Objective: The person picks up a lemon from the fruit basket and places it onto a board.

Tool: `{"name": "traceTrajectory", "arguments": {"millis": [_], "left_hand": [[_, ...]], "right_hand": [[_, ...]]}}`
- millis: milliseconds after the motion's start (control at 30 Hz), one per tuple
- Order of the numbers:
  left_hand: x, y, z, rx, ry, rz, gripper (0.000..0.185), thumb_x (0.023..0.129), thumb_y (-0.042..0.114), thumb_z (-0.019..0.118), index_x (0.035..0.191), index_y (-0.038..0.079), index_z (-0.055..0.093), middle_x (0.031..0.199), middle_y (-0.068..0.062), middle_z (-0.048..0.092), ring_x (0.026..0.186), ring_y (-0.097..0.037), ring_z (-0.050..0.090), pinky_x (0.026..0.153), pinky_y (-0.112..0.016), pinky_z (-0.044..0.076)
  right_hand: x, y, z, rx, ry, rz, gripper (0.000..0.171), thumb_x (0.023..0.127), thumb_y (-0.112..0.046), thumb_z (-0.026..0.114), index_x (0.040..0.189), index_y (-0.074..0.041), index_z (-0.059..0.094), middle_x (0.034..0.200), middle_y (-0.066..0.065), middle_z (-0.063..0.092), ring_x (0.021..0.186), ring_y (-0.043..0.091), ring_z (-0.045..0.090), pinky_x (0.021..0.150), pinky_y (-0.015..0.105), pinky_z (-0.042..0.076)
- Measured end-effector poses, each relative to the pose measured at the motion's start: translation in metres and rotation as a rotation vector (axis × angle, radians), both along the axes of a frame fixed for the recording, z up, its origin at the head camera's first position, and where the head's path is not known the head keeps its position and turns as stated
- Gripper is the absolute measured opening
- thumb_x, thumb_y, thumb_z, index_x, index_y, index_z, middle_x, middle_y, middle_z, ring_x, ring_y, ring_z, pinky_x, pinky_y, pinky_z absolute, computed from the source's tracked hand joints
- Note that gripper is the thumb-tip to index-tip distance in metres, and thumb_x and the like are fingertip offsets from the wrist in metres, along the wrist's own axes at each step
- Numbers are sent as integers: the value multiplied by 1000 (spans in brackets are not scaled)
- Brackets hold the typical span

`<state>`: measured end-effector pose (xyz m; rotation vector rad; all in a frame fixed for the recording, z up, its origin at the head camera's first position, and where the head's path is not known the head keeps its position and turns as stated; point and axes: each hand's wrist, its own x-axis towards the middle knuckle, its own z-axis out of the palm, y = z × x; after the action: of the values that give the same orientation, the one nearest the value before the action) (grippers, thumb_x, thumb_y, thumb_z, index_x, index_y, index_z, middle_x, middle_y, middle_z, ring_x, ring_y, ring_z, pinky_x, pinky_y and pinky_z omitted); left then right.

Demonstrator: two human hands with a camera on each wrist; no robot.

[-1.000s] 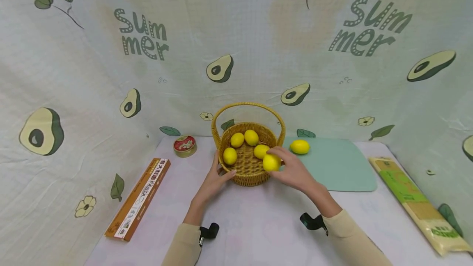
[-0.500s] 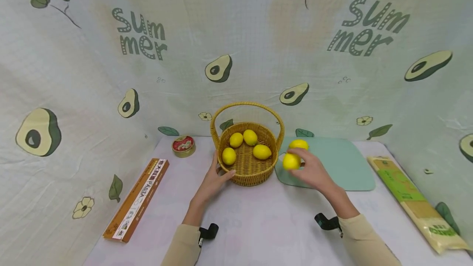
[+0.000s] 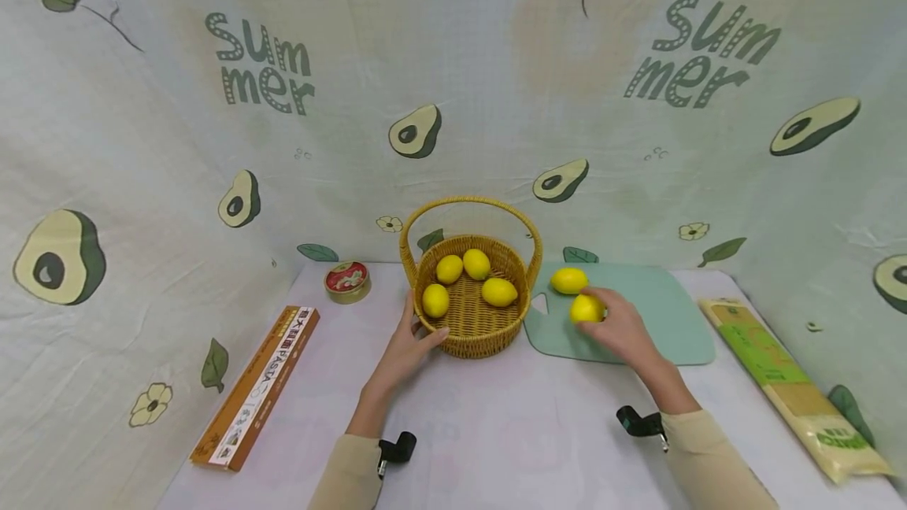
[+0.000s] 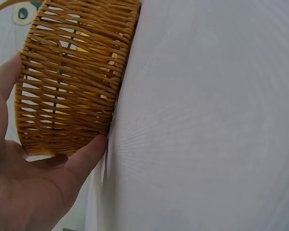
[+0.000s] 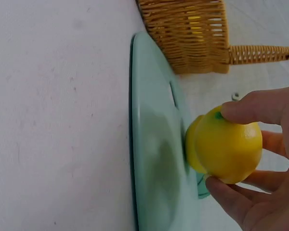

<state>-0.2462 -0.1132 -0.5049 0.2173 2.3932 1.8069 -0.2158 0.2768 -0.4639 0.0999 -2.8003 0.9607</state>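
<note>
My right hand (image 3: pixel 621 327) pinches a yellow lemon (image 5: pixel 229 147) between thumb and fingers, close over the pale green cutting board (image 3: pixel 652 313). Behind it, a second lemon (image 3: pixel 569 281) lies on the board; the held one partly covers it in the right wrist view. My left hand (image 3: pixel 405 349) grips the near left side of a round wicker basket (image 3: pixel 480 346), thumb at the rim and fingers against the woven wall (image 4: pixel 72 91). Several lemons sit inside the basket, one of them a lemon (image 3: pixel 499 292) at its right. The basket's tall handle (image 3: pixel 471 200) arches over it.
A red-topped tin (image 3: pixel 347 282) stands left of the basket. Nearer on that side lies a long pasta box (image 3: pixel 255 388). Along the right edge is a long green and tan packet (image 3: pixel 794 384). A printed cloth backdrop (image 3: pixel 468 46) closes off the back and sides.
My right hand has carried the lemon from the basket's right rim rightward to over the cutting board. The left hand stays on the basket. The view has turned slightly.
</note>
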Motion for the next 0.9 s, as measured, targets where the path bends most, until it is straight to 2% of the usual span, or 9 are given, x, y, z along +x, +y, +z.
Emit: {"name": "traceTrajectory", "arguments": {"millis": [100,367,567,800,900], "left_hand": [[0,0,-1,2,-6,3,108,89,39,74,159,36,-8,168,4,-8,151,-40,22,117,-56,33],[-2,0,-1,8,2,0,109,89,38,75,161,27,-7,168,2,-8,151,-41,22,117,-56,32],[-3,-1,0,8,8,-5,110,89,39,75,160,28,-8,168,2,-9,151,-41,21,117,-56,33],[-2,-1,0,8,-6,-4,107,89,39,74,157,40,-8,168,3,-8,152,-40,21,118,-56,31],[-2,-2,-1,8,-8,-11,107,90,39,74,157,41,-9,168,3,-8,152,-40,20,118,-58,29]], "right_hand": [[-2,7,-4,19,-15,-34,62,86,-19,70,142,-1,50,144,28,48,128,46,46,101,64,40],[-8,23,-19,25,-19,-123,64,84,-19,69,141,4,48,139,30,49,120,44,49,96,61,42],[-15,31,-23,-5,-27,-190,65,87,-24,70,141,3,47,134,32,49,111,43,49,93,62,42],[-25,40,-29,-15,-9,-239,64,90,-26,71,141,4,46,133,32,48,112,44,48,95,62,41],[-30,41,-30,-18,-3,-250,64,91,-27,71,141,4,46,132,33,49,111,44,48,94,62,41]]}}
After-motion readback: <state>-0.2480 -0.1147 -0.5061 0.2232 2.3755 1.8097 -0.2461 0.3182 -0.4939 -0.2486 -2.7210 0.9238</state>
